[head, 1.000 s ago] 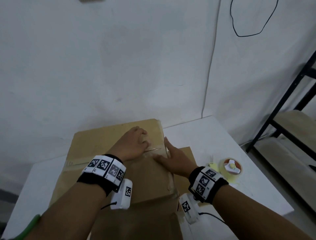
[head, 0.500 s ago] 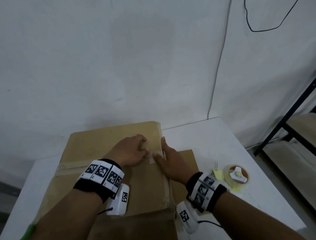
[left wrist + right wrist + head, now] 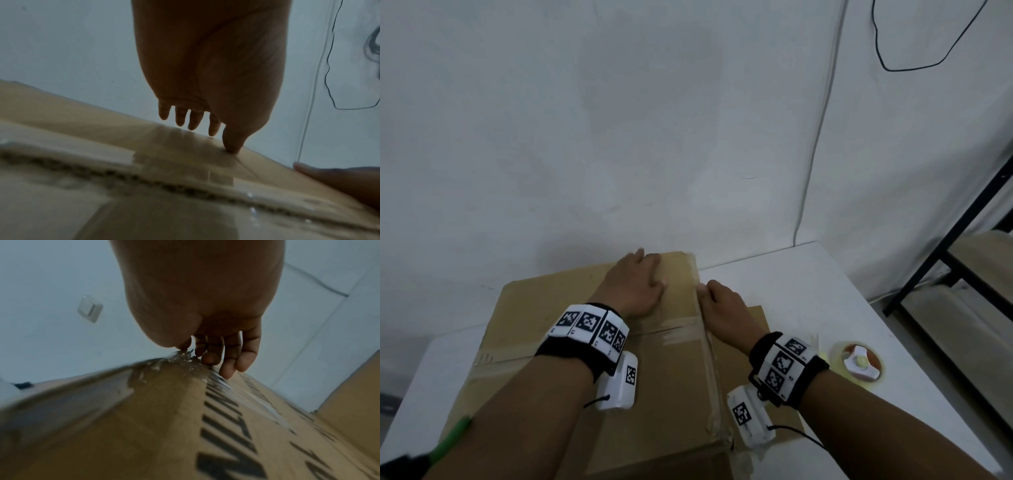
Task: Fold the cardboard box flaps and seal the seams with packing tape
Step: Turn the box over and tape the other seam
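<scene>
Head view: left hand (image 3: pixel 635 286) hides box (image 3: pixel 571 308) far edge; fingertips unseen.

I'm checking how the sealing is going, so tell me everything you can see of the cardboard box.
The cardboard box is brown corrugated board and sits closed on the white table. Clear packing tape runs across its top along the seam, and more tape wraps its right edge. Black printed lettering shows on its right side in the right wrist view. The left hand rests on the top near the far right corner, thumb pressing down; the right hand presses along the taped right edge.
</scene>
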